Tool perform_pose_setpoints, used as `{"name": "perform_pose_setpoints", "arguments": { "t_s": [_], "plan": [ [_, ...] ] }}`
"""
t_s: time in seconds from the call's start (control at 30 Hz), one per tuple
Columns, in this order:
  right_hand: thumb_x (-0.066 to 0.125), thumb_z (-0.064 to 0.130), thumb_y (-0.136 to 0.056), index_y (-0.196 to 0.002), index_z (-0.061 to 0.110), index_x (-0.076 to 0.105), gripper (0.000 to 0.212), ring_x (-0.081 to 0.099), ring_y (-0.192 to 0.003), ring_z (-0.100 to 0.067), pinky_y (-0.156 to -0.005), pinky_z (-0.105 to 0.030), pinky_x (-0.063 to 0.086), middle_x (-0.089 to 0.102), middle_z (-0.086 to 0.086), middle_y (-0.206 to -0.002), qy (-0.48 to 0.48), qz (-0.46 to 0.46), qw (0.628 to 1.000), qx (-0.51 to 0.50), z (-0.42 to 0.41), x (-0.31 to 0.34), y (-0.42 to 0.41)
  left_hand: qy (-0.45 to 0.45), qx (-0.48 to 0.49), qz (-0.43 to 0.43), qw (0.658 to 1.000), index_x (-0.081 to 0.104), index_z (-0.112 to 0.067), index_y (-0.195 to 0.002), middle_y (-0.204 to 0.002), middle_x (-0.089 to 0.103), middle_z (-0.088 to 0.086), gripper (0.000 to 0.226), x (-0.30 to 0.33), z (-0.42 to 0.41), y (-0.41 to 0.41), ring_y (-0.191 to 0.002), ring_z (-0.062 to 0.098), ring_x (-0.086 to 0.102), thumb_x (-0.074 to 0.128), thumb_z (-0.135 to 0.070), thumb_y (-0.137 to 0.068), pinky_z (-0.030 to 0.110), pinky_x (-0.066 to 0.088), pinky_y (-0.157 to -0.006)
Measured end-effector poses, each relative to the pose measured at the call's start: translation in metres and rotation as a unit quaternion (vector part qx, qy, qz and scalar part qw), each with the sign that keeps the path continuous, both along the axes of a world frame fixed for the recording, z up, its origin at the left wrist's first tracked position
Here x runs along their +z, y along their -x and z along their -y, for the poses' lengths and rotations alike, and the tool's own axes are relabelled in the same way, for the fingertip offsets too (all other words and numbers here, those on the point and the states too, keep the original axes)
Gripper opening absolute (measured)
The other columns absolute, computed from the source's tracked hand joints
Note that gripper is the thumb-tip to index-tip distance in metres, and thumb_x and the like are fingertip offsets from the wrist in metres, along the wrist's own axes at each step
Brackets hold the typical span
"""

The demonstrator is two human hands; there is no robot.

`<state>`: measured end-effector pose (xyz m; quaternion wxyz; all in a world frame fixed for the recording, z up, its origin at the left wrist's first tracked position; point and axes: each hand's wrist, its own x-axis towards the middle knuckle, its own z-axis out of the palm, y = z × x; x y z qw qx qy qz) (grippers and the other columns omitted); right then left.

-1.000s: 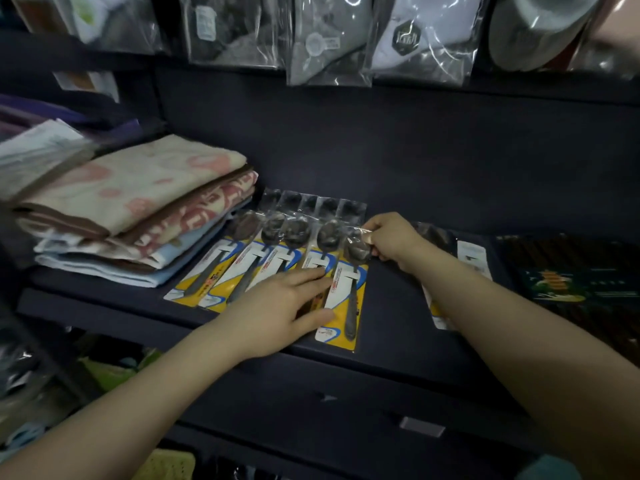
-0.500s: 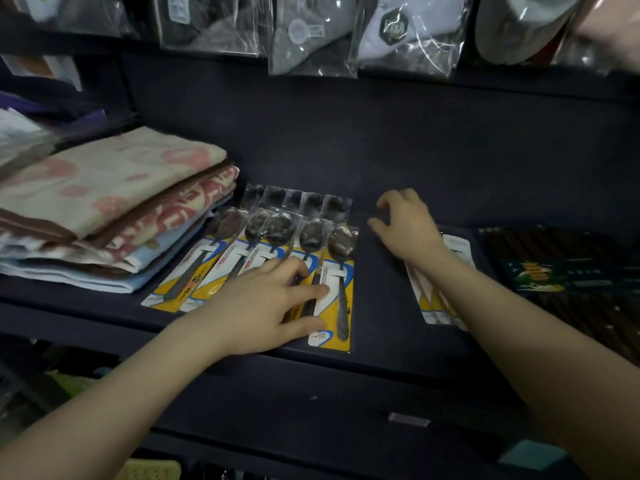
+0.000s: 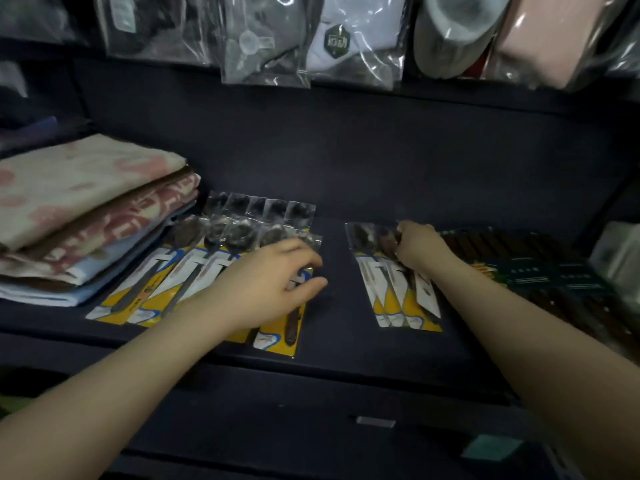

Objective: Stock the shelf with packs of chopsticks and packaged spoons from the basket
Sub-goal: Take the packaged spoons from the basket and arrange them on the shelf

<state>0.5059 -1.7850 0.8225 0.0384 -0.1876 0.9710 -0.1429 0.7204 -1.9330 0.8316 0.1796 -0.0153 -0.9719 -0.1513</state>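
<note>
Dark navy shelf (image 3: 332, 341), front edge nearest. Left hand (image 3: 263, 285) hovers over the fanned row of yellow-carded, plastic-wrapped spoon packs (image 3: 166, 289), fingers curled loosely, thumb out; contact with the rightmost pack cannot be told. Right hand (image 3: 415, 247) clenched on the top of a second small stack of spoon packs (image 3: 391, 289). Just right: dark green chopstick packs (image 3: 540, 271). Left: folded patterned towels (image 3: 86, 216). Overhead, clear-bagged goods (image 3: 349, 39).
</note>
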Motion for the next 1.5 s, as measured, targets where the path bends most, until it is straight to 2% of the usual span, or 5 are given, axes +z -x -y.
{"name": "perform_pose_setpoints", "arguments": {
  "t_s": [0.2,0.43,0.67,0.87,1.5],
  "plan": [
    [0.050,0.002,-0.086,-0.127,0.007,0.043,0.041,0.056,-0.097,-0.029,-0.071,-0.025,0.037,0.059,-0.012,-0.112,0.212,-0.088,0.971,0.061,-0.028,0.050,-0.018,-0.119,-0.013,-0.032,0.992,0.058,-0.018,-0.111,-0.099,0.061,-0.006,0.035,0.009,-0.020,0.031,-0.082,0.011,0.061,0.054,-0.038,-0.082,0.028,0.050,-0.077],
    [0.050,-0.005,-0.088,-0.110,0.014,0.043,0.030,0.055,-0.064,-0.014,-0.058,-0.029,0.050,0.057,-0.004,-0.079,0.601,0.192,0.767,0.117,0.009,0.075,-0.062,-0.441,-0.033,-0.008,0.897,0.058,-0.022,-0.095,-0.081,0.063,-0.007,0.008,0.028,-0.036,0.052,-0.071,0.003,0.059,0.055,-0.024,-0.088,0.019,0.049,-0.068],
    [0.050,0.002,-0.087,-0.072,0.015,0.055,0.021,0.049,-0.060,-0.012,-0.049,-0.015,0.039,0.055,0.000,-0.068,0.437,0.068,0.889,0.115,0.043,0.063,-0.034,-0.219,0.033,-0.002,0.975,0.061,-0.004,-0.093,-0.089,0.069,0.020,0.018,0.017,0.005,0.062,-0.076,0.020,0.061,0.054,-0.020,-0.089,0.035,0.047,-0.072],
    [0.043,0.004,-0.091,-0.112,0.001,0.054,0.024,0.054,-0.088,-0.022,-0.071,-0.029,0.040,0.057,-0.010,-0.100,0.333,0.007,0.939,0.090,0.060,0.051,-0.008,0.078,0.028,0.099,0.992,0.060,-0.009,-0.111,-0.113,0.062,0.014,0.025,0.021,0.050,0.082,-0.108,0.030,0.054,0.052,-0.014,-0.089,0.036,0.042,-0.092],
    [0.041,-0.005,-0.087,-0.097,-0.005,0.055,0.018,0.054,-0.082,-0.027,-0.053,-0.030,0.041,0.052,-0.017,-0.089,0.289,0.086,0.953,0.010,0.112,0.027,0.007,-0.150,-0.060,0.132,0.978,0.061,-0.027,-0.095,-0.098,0.064,-0.006,0.015,0.009,0.082,0.099,-0.093,0.010,0.060,0.056,-0.015,-0.088,0.032,0.050,-0.088]
  ]
}}
